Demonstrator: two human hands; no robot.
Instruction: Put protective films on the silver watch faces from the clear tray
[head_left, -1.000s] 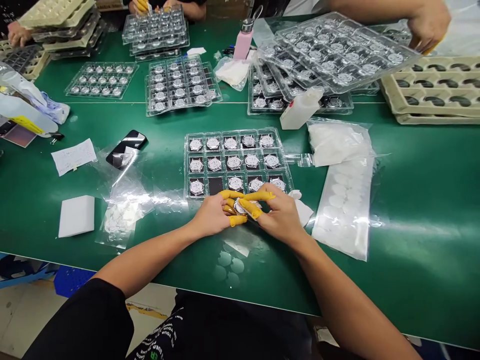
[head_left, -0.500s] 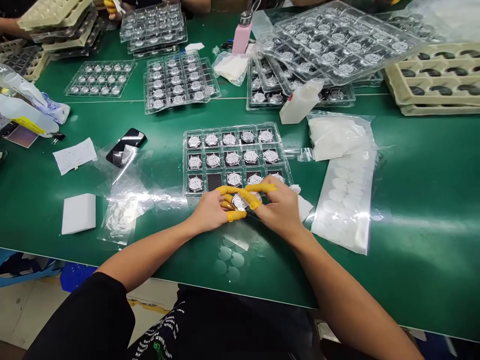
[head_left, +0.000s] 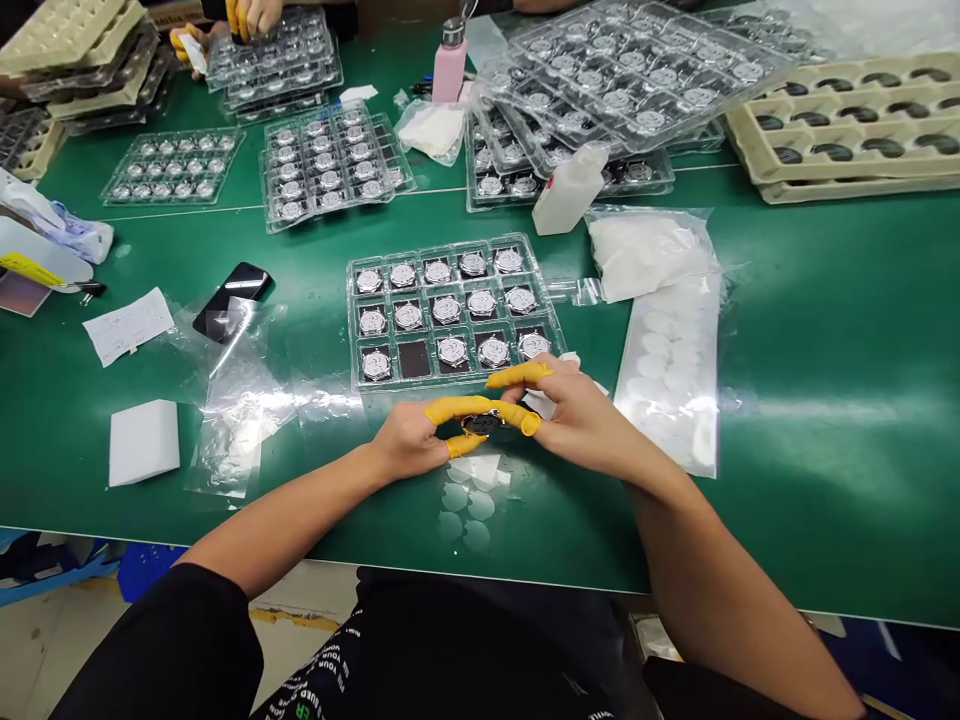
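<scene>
In front of the clear tray, my left hand (head_left: 416, 440) pinches a watch head (head_left: 482, 424) between thumb and fingers in yellow finger cots. The watch is tilted, so a dark face and shiny rim show. From the other side, my right hand (head_left: 577, 415) has its yellow-covered thumb against the watch's edge; its index finger is raised above. The clear tray (head_left: 431, 382) holds strapless watch heads, and one front-row pocket shows only its dark bottom. Below my hands, several round clear films (head_left: 478, 505) lie on the green table.
To the right lie a plastic sleeve of round films (head_left: 664, 400) and a white bottle (head_left: 570, 190). A phone (head_left: 234, 300), clear bags (head_left: 236, 420) and a white block (head_left: 144, 442) are on the left. Stacked watch trays (head_left: 637, 75) stand behind; a co-worker's hand (head_left: 255, 15) is at the back.
The watch head has tipped from its bright dial side to a dark, slanted view. My right thumb has shifted to its edge. The whole view has turned slightly.
</scene>
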